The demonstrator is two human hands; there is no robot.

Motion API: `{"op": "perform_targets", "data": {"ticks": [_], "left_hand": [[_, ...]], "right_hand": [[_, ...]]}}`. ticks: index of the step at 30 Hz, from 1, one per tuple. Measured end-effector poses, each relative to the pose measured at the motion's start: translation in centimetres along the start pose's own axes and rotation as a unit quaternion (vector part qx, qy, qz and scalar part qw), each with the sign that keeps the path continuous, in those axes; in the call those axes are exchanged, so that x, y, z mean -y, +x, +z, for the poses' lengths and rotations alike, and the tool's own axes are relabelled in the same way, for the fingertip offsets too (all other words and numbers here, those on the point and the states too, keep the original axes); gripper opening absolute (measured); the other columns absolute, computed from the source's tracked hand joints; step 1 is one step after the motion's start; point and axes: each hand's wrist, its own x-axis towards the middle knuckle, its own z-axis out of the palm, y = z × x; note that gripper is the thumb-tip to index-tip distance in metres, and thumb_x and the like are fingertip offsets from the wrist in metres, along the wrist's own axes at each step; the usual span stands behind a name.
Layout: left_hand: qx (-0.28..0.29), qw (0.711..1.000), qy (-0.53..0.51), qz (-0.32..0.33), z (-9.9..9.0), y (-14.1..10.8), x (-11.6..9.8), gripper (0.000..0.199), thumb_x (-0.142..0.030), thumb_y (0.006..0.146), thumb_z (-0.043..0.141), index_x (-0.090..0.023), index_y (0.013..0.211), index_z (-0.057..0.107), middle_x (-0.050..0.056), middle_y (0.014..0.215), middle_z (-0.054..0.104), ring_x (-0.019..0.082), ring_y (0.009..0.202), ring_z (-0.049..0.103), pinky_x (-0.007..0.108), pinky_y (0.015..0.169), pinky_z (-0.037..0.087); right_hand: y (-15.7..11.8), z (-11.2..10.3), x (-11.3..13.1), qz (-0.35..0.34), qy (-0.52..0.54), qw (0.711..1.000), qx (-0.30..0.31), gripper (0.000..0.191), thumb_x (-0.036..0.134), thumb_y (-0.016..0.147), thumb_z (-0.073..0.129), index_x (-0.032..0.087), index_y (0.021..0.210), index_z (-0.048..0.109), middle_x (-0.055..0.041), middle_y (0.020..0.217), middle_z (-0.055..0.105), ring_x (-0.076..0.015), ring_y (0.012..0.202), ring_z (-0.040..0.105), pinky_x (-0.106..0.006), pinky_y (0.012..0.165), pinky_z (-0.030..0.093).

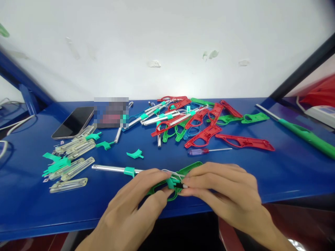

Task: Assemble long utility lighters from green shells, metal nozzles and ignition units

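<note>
I have the left hand at the near edge of the blue table, thumb and fingers pinched on a small teal piece. The right hand meets it from three o'clock, its fingertips closed around a black part with a pale tip. Taking that meeting point as the centre of my clock, a green handle shell lies beneath the fingers and sticks out toward one o'clock; I can't tell whether the hands bear any of its weight. Thin white wires run just above the fingertips. A silver tube with a teal collar reaches out past the left hand to nine o'clock.

Near the right hand, at two o'clock, I see a screwdriver with its shaft pointing to three. Beyond, around twelve, sits a jumble of silver tubes and red, green and blue shells, one red shell nearest the screwdriver. A loose teal trigger lies at ten, clear plastic tanks cluster between nine and ten, and a phone rests behind them. Well apart, between two and three, a long green lighter lies slantwise.
</note>
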Motion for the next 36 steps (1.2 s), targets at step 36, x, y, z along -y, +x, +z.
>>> {"op": "perform_targets", "data": {"ticks": [36], "left_hand": [[0.065,0.997,0.001,-0.045,0.0,-0.3,0.4,0.028,-0.015,0.103,0.057,-0.031,0.122,0.069,-0.002,0.132,0.071,0.014,0.114,0.071,0.027,0.107,0.059]], "right_hand": [[-0.2,-0.2,0.0,0.031,0.037,0.998,0.039,0.004,0.017,0.099,0.075,0.02,0.097,0.077,0.0029,0.085,0.081,-0.0111,0.072,0.073,-0.023,0.068,0.052]]}}
